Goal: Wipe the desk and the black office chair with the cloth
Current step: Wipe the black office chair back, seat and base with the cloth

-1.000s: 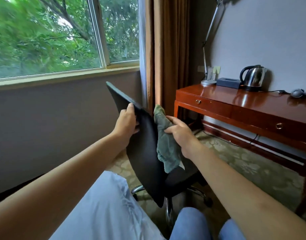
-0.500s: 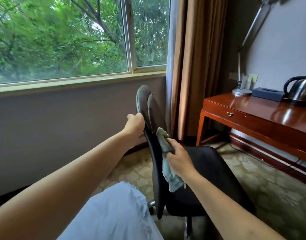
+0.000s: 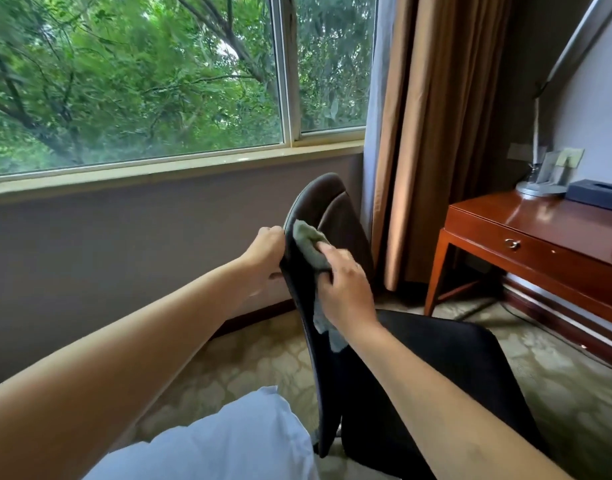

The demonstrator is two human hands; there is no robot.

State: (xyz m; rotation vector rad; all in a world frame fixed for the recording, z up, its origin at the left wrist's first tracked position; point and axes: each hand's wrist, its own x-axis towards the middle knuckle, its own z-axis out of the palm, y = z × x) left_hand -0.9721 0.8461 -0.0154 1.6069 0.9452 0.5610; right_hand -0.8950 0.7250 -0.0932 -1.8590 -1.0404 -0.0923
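We are looking down along a person's own two arms, which are reaching forward from the bottom corners of the view. Both forearms are showing bare from wrist to elbow; no sleeve, watch, bracelet or ring is showing on either. The left hand (image 3: 267, 252) and the right hand (image 3: 346, 285) are both ungloved, with short, unpainted fingernails showing on the right hand. At the bottom centre we are seeing a rounded fold of pale, light blue fabric (image 3: 225, 441), smooth and softly creased, lying close to the camera; it is probably the person's shirt or top, though the wide-angle view is making that hard to confirm.
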